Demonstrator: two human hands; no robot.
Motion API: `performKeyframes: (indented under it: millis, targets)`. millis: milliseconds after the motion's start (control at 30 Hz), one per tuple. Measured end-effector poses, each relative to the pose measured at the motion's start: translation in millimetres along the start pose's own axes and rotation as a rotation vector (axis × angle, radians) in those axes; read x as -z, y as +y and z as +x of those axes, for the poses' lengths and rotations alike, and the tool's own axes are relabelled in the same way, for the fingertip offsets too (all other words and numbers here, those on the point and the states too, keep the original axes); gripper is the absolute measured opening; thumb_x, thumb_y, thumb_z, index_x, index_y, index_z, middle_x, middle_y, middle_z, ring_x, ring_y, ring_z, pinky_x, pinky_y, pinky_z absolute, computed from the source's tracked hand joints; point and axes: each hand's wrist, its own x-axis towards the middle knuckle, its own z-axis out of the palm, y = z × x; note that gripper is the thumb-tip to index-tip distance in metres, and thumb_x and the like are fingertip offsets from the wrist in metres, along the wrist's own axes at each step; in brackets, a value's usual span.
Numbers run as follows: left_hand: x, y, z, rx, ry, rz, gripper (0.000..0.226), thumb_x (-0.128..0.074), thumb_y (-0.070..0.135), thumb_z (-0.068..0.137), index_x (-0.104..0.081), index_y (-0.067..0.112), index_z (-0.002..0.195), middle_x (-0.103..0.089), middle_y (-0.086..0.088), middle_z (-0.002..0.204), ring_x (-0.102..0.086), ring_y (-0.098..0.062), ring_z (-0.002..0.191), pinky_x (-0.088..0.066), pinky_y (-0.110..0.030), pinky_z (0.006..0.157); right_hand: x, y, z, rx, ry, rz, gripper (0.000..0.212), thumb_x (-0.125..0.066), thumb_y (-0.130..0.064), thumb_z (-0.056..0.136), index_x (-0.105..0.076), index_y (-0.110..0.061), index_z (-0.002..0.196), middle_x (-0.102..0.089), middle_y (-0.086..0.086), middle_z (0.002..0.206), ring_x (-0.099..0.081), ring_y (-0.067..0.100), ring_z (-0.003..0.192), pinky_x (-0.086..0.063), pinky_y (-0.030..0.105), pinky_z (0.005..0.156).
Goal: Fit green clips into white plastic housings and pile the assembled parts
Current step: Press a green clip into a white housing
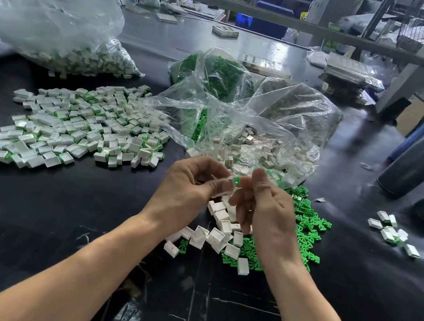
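**Two hands press a green clip into a white housing above the loose parts**

A person's bare left hand [190,184] and right hand [267,205] meet above a dark, glossy tabletop [70,221]. The left grip is pinched on a small white rectangular plastic housing [225,186]; the right grip is clamped on a small bright green plastic clip [236,181] at the housing's open end. How far the clip is seated cannot be told.

Directly below the hands lies a scatter of loose white housings [217,234], with loose green clips [306,222] just right of it. Behind the hands sit open clear plastic bags [254,111] of more parts. Well left of the hands spreads the broad pile of assembled white-and-green parts [80,125], with another filled bag behind it. A few assembled pieces [391,233] lie far right of the hands.

To do this step well, the clip should probably be held square to the opening and pushed straight in with the thumb, the housing held steady, until flush; a tilted clip could jam.
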Motion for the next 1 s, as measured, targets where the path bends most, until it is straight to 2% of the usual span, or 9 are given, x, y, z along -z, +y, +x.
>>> performKeyframes:
  millis: [100,233,367,467,533,633,833,933,1000]
  targets:
    - [-6,1,-1,-0.005,-0.018,-0.022,0.009,-0.080,0.016,0.087,-0.074,0.017,0.094,-0.073,-0.015,0.097,-0.070,-0.032,0.090,-0.059,-0.042,0.087,-6,-2,-2,-0.113,-0.058,0.014,0.064,-0.035,-0.055,0.108,-0.071,-0.013,0.075,-0.066,0.012,0.067,-0.047,0.018,0.046,-0.032,0.025,0.038]
    - [-14,2,-4,0.004,-0.059,-0.051,0.010,-0.078,0.015,0.089,-0.074,0.012,0.098,-0.073,-0.016,0.098,-0.071,-0.038,0.091,-0.056,-0.056,0.092,-10,-1,-2,-0.142,-0.025,0.019,0.068,-0.035,-0.053,0.110,-0.065,-0.022,0.057,-0.048,0.016,0.062,-0.037,0.017,0.044,-0.026,0.025,0.039]
    - [-17,3,-6,-0.016,-0.085,-0.030,0.009,-0.077,0.019,0.091,-0.073,0.014,0.098,-0.075,-0.010,0.093,-0.073,-0.028,0.085,-0.060,-0.050,0.086,-11,6,3,-0.088,0.005,-0.021,0.063,-0.033,-0.053,0.107,-0.068,-0.027,0.061,-0.039,0.006,0.057,-0.033,0.015,0.048,-0.025,0.028,0.043]
    - [-20,3,-7,-0.023,-0.084,-0.008,0.011,-0.077,0.020,0.091,-0.073,0.015,0.099,-0.075,-0.008,0.093,-0.073,-0.023,0.083,-0.060,-0.046,0.084,-11,11,5,-0.085,0.030,-0.100,0.067,-0.030,-0.059,0.097,-0.073,-0.011,0.081,-0.044,-0.011,0.047,-0.040,0.007,0.043,-0.030,0.030,0.050]
    - [-22,2,-7,-0.025,-0.072,0.009,0.011,-0.077,0.021,0.091,-0.073,0.015,0.099,-0.075,-0.008,0.095,-0.073,-0.027,0.088,-0.059,-0.049,0.086,-11,12,5,-0.062,0.062,-0.169,0.063,-0.028,-0.058,0.096,-0.078,-0.024,0.081,-0.051,-0.015,0.045,-0.046,0.000,0.043,-0.034,0.029,0.053]
    - [-24,2,-6,-0.027,-0.047,0.007,0.010,-0.077,0.020,0.091,-0.074,0.015,0.098,-0.074,-0.008,0.095,-0.071,-0.029,0.091,-0.057,-0.053,0.087,-14,8,4,-0.013,0.089,-0.215,0.057,-0.027,-0.051,0.098,-0.070,-0.044,0.060,-0.054,-0.020,0.046,-0.050,-0.004,0.045,-0.035,0.025,0.055]
    - [-27,0,-6,-0.031,-0.016,0.009,0.005,-0.077,0.017,0.092,-0.075,0.014,0.096,-0.075,-0.007,0.091,-0.071,-0.027,0.088,-0.058,-0.052,0.084,-16,8,6,0.020,0.178,-0.243,0.049,-0.028,-0.051,0.095,-0.054,-0.028,0.060,-0.050,-0.013,0.052,-0.048,0.009,0.056,-0.036,0.029,0.058]
    - [-27,0,-6,-0.028,-0.009,0.002,0.005,-0.077,0.017,0.092,-0.075,0.014,0.095,-0.075,-0.007,0.091,-0.071,-0.028,0.089,-0.059,-0.051,0.084,-16,10,7,0.062,0.183,-0.257,0.054,-0.028,-0.045,0.102,-0.060,-0.024,0.062,-0.054,-0.013,0.053,-0.053,0.006,0.057,-0.038,0.025,0.055]
    - [-27,1,-6,-0.027,-0.009,0.000,0.005,-0.077,0.017,0.092,-0.075,0.014,0.095,-0.075,-0.006,0.091,-0.072,-0.027,0.088,-0.059,-0.051,0.084,-16,11,7,0.065,0.194,-0.257,0.055,-0.028,-0.048,0.097,-0.062,-0.021,0.063,-0.057,-0.011,0.057,-0.056,0.010,0.060,-0.039,0.026,0.056]
